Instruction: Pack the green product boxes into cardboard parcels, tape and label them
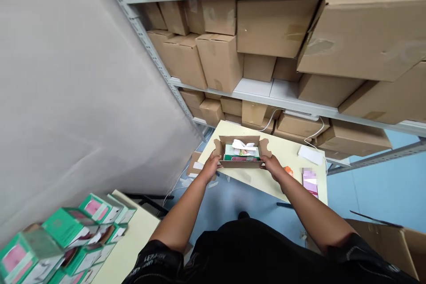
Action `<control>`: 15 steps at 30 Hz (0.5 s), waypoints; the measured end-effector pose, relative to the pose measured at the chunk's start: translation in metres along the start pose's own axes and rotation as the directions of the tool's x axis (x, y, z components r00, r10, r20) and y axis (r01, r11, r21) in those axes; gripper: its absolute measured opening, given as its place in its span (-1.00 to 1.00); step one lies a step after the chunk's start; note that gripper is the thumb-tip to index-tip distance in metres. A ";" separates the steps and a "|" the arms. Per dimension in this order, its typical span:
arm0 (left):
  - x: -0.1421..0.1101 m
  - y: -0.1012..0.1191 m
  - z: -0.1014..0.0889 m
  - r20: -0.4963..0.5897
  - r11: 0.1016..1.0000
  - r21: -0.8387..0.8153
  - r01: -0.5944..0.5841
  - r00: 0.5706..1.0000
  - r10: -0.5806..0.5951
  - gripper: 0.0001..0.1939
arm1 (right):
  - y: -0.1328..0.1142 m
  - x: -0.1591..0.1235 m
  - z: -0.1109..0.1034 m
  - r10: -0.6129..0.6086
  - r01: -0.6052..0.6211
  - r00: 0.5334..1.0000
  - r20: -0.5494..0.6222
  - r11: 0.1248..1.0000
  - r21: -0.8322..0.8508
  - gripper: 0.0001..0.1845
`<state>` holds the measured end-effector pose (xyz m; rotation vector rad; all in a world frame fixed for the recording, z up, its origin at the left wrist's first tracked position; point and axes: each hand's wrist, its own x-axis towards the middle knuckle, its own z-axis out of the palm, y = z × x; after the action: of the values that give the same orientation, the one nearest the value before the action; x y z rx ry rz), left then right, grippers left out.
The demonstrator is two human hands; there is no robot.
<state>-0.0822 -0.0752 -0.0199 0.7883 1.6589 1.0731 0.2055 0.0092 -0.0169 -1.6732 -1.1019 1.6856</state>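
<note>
Between my two hands is a small open cardboard box (241, 164), its end flaps raised, held at the near edge of a pale yellow table. My left hand (211, 165) grips its left end, and my right hand (271, 166) grips the right end. Inside lies a green tissue box (229, 152) with a pink patch, and a white tissue (241, 144) sticks up from its top. The undersides of both hands are partly hidden.
On the pale yellow table (282, 146) are a white device (310, 155), a purple packet (310, 182) and an orange item (288, 171). Shelves of cardboard boxes (219, 60) rise behind. Several green tissue boxes (68, 226) stand lower left. An open carton (382, 242) sits lower right.
</note>
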 end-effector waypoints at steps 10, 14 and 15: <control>0.086 0.011 0.042 0.217 0.991 0.120 0.060 0.973 -0.085 -0.31 | 0.030 0.053 -0.028 0.063 -0.056 0.992 -0.112 0.996 0.063 -0.57; 0.112 0.003 0.046 0.240 0.987 0.121 0.108 0.962 -0.134 -0.26 | 0.040 0.068 -0.020 0.106 -0.093 0.981 -0.164 0.992 0.089 -0.56; 0.118 0.000 0.046 0.255 0.986 0.124 0.112 0.957 -0.141 -0.27 | 0.042 0.071 -0.017 0.119 -0.103 0.977 -0.176 0.990 0.094 -0.56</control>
<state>-0.0761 0.0402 -0.0706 0.8438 1.5267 0.7584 0.2228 0.0480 -0.0896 -1.8228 -0.8539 1.5861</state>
